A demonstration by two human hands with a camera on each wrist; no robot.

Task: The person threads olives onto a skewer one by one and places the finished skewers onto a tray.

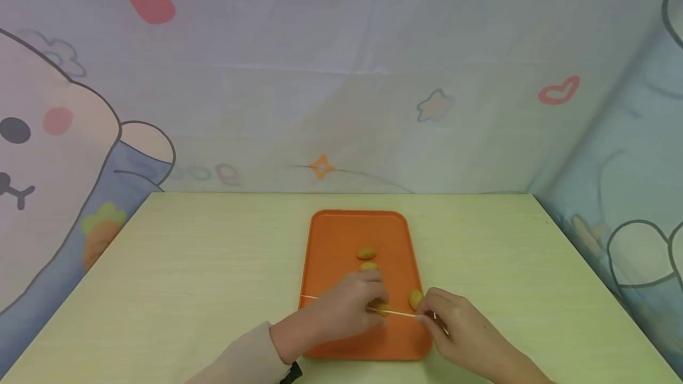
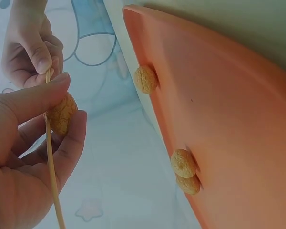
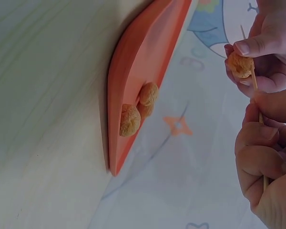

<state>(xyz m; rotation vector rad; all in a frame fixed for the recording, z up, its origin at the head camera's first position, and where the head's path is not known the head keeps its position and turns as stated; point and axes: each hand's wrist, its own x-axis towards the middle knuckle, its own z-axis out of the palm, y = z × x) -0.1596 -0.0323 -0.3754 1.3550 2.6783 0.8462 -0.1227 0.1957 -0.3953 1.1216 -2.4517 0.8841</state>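
Over the orange tray, my left hand pinches a small, wrinkled yellow-brown puff ball between thumb and fingers. A thin wooden skewer runs across between both hands. My right hand, at the tray's right edge, grips one end of it with curled fingers. In the right wrist view the skewer's pointed end sticks out beyond the held puff. Whether the skewer passes through the puff or along its side, I cannot tell.
Three more puffs lie in the tray: one far puff, a second puff close by it, and a third puff against the right rim beside my right hand. The pale wooden table meets a printed cloth backdrop behind.
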